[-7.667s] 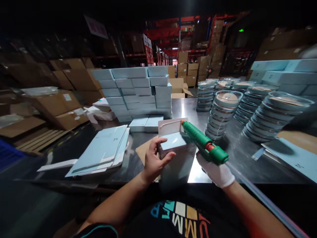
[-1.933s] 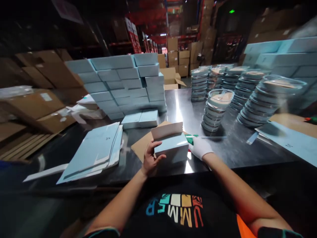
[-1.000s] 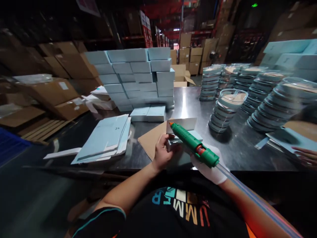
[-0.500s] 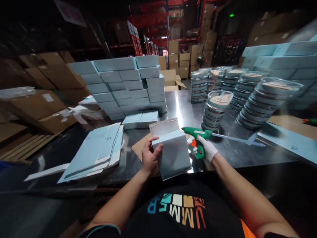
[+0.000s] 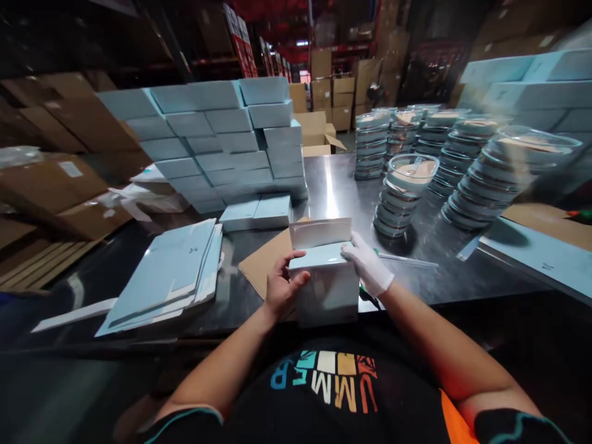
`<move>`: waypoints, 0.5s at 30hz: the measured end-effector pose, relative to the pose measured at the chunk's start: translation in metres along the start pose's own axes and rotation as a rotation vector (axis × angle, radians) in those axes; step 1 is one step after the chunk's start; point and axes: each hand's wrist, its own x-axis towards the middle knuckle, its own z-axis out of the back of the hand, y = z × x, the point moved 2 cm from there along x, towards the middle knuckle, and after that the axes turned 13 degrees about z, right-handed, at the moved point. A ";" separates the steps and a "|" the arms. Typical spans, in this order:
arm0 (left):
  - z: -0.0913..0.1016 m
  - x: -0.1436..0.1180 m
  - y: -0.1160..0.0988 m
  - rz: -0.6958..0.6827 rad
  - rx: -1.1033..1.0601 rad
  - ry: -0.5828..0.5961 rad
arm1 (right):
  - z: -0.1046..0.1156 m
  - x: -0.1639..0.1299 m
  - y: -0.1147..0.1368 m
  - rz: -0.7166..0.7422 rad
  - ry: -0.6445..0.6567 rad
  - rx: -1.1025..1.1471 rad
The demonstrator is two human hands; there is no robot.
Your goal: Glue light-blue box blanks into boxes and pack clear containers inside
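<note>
The bare left hand (image 5: 282, 287) clasps the side of a pale blue cardboard box (image 5: 326, 290) standing at the steel table's (image 5: 333, 185) near edge, while the white-gloved right hand (image 5: 369, 268) presses its top flap (image 5: 320, 232); what lies under the glove seems to be a green tool, mostly hidden. Uneven pressure could skew the flap. Flat blue carton blanks (image 5: 171, 271) lie left; stacked clear lidded dishes (image 5: 402, 197) crowd the right.
</note>
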 end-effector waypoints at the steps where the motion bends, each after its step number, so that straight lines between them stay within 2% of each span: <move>1: -0.001 -0.001 0.002 -0.011 0.009 0.007 | -0.007 0.000 0.002 -0.009 0.023 -0.026; 3: 0.000 -0.002 0.007 -0.037 0.033 0.034 | -0.011 -0.003 0.004 -0.020 0.046 -0.044; 5: 0.002 -0.001 0.011 -0.089 0.023 0.056 | -0.003 -0.008 0.007 0.034 0.121 -0.054; 9: 0.012 0.004 0.012 -0.172 -0.079 0.070 | 0.024 -0.021 0.010 0.312 0.343 -0.169; 12: 0.020 0.010 0.002 -0.221 0.041 0.222 | 0.032 -0.032 0.011 0.473 0.430 -0.224; 15: 0.026 0.013 -0.012 -0.338 0.173 0.365 | 0.028 -0.040 0.013 0.535 0.493 -0.222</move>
